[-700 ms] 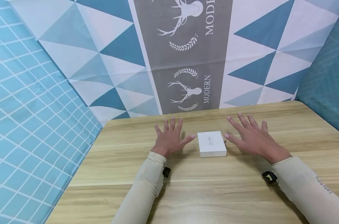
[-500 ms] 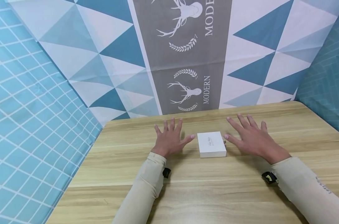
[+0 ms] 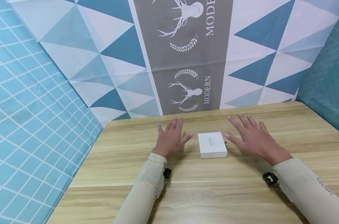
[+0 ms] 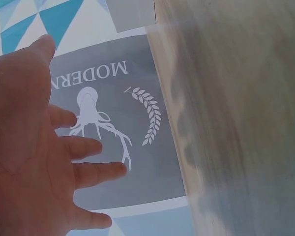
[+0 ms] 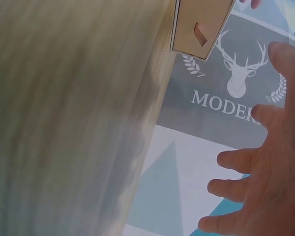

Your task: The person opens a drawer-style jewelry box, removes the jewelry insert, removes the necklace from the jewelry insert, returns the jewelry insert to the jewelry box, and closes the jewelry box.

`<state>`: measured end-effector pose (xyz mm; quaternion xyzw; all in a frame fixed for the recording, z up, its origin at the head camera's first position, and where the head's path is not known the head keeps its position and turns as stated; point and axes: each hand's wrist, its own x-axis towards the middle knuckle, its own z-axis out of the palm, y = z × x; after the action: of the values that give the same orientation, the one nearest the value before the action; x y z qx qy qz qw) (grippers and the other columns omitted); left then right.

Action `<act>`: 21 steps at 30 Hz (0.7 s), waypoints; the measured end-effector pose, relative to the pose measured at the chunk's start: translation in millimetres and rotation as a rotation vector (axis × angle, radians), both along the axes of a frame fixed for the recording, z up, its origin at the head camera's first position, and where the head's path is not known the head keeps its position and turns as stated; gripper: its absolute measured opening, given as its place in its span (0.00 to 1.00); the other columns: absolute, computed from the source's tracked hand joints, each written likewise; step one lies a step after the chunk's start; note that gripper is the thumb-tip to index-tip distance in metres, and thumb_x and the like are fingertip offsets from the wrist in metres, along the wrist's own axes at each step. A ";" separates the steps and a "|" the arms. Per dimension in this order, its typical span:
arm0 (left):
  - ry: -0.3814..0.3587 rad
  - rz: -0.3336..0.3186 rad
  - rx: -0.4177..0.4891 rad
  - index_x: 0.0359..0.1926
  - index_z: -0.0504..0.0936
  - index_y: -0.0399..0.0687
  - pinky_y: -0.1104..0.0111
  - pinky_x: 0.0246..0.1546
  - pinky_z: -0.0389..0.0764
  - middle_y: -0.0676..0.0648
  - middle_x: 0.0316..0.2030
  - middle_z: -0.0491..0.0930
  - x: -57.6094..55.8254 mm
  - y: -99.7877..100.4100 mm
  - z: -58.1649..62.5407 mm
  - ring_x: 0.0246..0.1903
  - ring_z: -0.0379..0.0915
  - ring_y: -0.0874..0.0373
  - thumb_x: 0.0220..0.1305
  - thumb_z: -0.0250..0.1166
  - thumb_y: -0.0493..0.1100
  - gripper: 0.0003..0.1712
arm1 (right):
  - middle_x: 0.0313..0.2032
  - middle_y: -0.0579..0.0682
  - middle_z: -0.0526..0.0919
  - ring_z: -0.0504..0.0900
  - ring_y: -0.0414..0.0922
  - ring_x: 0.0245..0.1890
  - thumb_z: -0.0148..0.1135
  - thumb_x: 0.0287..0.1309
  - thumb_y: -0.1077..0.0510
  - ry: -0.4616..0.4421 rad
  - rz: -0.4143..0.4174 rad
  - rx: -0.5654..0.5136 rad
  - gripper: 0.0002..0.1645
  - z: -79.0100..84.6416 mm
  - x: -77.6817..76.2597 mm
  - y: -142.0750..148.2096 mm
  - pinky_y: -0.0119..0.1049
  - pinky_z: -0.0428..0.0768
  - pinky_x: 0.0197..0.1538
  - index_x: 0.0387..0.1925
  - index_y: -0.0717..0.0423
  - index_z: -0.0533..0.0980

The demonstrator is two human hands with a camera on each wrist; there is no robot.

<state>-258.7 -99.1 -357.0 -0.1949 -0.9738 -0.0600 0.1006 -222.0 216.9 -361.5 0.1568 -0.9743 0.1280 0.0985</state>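
Note:
A small flat white box with fine dark lettering lies on the wooden table between the two hands. In the right wrist view its tan end, framed in white, carries a short brown tab. To the box's left is my left hand, palm down with straight fingers and the thumb stretched toward the box. My right hand is spread on the other side, its thumb tip close to the tab. Neither hand holds anything. Both wrist views show the palms facing the table with fingers apart.
The wooden table runs back to a hanging cloth printed with deer heads and triangles. A light blue checked cloth borders the left side, and a teal cloth the right. Each wrist wears a black strap mount.
The fingers of my left hand have drawn closer together and tilted slightly, with its thumb shifting a little left. My right hand and the white box stay where they were.

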 end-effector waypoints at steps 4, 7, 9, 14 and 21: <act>-0.007 -0.012 0.010 0.79 0.49 0.49 0.32 0.66 0.43 0.39 0.75 0.57 -0.5 0.3 -0.9 0.71 0.59 0.42 0.72 0.42 0.74 0.48 | 0.75 0.68 0.51 0.50 0.71 0.72 0.42 0.70 0.28 0.003 0.002 -0.004 0.45 0.8 0.3 -0.5 0.77 0.46 0.63 0.79 0.44 0.52; -0.016 -0.018 0.024 0.79 0.49 0.49 0.32 0.66 0.43 0.39 0.74 0.59 -0.1 0.7 -0.6 0.71 0.59 0.42 0.72 0.42 0.73 0.48 | 0.74 0.69 0.52 0.51 0.72 0.71 0.42 0.71 0.29 0.004 0.010 -0.011 0.45 0.4 0.3 -0.5 0.76 0.47 0.63 0.79 0.46 0.52; -0.024 -0.021 0.032 0.79 0.48 0.49 0.32 0.66 0.43 0.40 0.74 0.58 0.2 1.2 -0.1 0.71 0.59 0.42 0.72 0.42 0.73 0.48 | 0.74 0.69 0.52 0.52 0.73 0.71 0.42 0.72 0.30 0.004 0.016 -0.018 0.44 0.4 0.1 -0.1 0.76 0.48 0.62 0.79 0.46 0.52; -0.041 -0.024 0.037 0.80 0.47 0.49 0.34 0.67 0.43 0.43 0.75 0.58 1.0 2.1 -0.2 0.70 0.60 0.44 0.72 0.41 0.73 0.48 | 0.73 0.70 0.54 0.54 0.73 0.70 0.41 0.72 0.30 -0.001 0.021 -0.027 0.44 0.1 0.6 0.3 0.75 0.51 0.63 0.79 0.47 0.52; -0.044 -0.035 0.065 0.78 0.54 0.48 0.36 0.67 0.47 0.40 0.73 0.61 -0.6 1.9 -1.9 0.69 0.62 0.41 0.72 0.41 0.73 0.46 | 0.72 0.71 0.56 0.58 0.72 0.69 0.41 0.74 0.33 0.003 0.025 -0.043 0.42 0.7 1.7 -0.7 0.73 0.61 0.60 0.79 0.47 0.51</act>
<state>-259.2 -97.2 -358.8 -0.2070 -0.9698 -0.0974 0.0844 -220.3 216.2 -360.8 0.1669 -0.9692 0.1498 0.1015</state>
